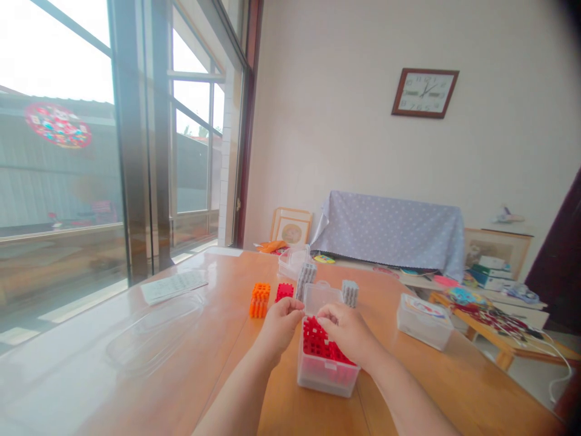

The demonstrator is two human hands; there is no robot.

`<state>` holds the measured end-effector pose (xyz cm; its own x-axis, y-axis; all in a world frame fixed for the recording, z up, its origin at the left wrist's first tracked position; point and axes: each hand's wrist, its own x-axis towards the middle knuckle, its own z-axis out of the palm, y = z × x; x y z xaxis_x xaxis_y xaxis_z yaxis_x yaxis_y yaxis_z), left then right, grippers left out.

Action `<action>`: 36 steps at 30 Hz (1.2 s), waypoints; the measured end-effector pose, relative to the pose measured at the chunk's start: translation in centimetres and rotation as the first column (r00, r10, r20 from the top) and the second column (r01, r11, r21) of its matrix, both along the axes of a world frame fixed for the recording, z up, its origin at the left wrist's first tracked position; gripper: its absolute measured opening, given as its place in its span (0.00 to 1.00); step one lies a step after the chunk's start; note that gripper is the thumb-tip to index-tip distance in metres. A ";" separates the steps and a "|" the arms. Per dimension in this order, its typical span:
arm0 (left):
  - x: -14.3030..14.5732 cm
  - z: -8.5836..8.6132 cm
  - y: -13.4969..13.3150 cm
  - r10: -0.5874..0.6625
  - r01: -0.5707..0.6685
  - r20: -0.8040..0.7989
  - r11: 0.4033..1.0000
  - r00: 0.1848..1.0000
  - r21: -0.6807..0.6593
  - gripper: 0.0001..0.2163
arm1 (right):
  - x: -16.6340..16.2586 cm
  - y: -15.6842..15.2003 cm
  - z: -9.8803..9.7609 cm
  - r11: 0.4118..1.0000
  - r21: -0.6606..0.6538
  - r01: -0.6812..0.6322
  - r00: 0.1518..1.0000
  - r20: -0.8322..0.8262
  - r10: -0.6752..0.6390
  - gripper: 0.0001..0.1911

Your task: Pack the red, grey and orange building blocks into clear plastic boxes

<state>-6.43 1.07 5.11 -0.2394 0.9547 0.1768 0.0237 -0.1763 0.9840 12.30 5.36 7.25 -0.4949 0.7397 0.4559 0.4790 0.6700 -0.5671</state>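
A clear plastic box with its lid standing up at the back sits in front of me, filled with red lattice-like plastic pieces. My left hand is at the box's back left corner, thumb and fingertips pinched together. Over the box's right side, my right hand is closed, with its fingertips just above the red pieces. What either hand pinches is too small or hidden to make out. Behind the hands stand an orange stack, a red stack and two grey stacks, one tall and one short.
Another clear box is behind the tall grey stack. A lidded white box stands at the table's right. Papers lie on the left beside a clear plastic outline. A cluttered low table is beyond the right edge.
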 end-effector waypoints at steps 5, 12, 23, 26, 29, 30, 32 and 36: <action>0.0 -0.7 0.5 -0.017 0.018 -0.045 1.000 0.999 0.021 0.09 | -0.3 -0.4 0.1 0.998 0.059 -0.008 1.000 0.024 0.006 0.07; 0.0 -1.0 0.7 -0.037 0.040 -0.052 0.998 0.998 0.057 0.08 | -0.5 -0.1 -0.6 0.997 0.074 -0.032 0.997 0.073 0.027 0.08; 0.0 -1.4 1.0 0.029 -0.018 -0.163 0.997 0.986 0.069 0.08 | 0.9 -0.6 0.2 0.971 0.061 0.233 0.943 0.230 -0.241 0.10; 0.1 -1.2 0.9 0.030 -0.016 -0.194 0.997 0.981 0.073 0.08 | 1.5 -0.9 0.6 0.966 0.078 0.246 0.924 0.280 -0.258 0.10; 0.2 -1.1 0.8 0.022 -0.007 -0.204 0.997 0.979 0.073 0.08 | 1.9 -1.0 1.0 0.971 0.069 0.230 0.914 0.326 -0.240 0.09; 0.2 -1.0 0.7 0.018 -0.003 -0.206 0.997 0.978 0.074 0.08 | 2.0 -1.1 1.2 0.973 0.060 0.224 0.913 0.337 -0.231 0.09; 0.3 -1.0 0.7 0.017 -0.001 -0.210 0.997 0.978 0.079 0.08 | 2.0 -1.1 1.4 0.980 0.054 0.192 0.915 0.350 -0.198 0.09; 0.3 -1.0 0.7 0.035 -0.017 -0.234 0.997 0.972 0.077 0.09 | 1.8 -1.0 1.9 0.996 0.059 0.071 0.920 0.381 -0.088 0.10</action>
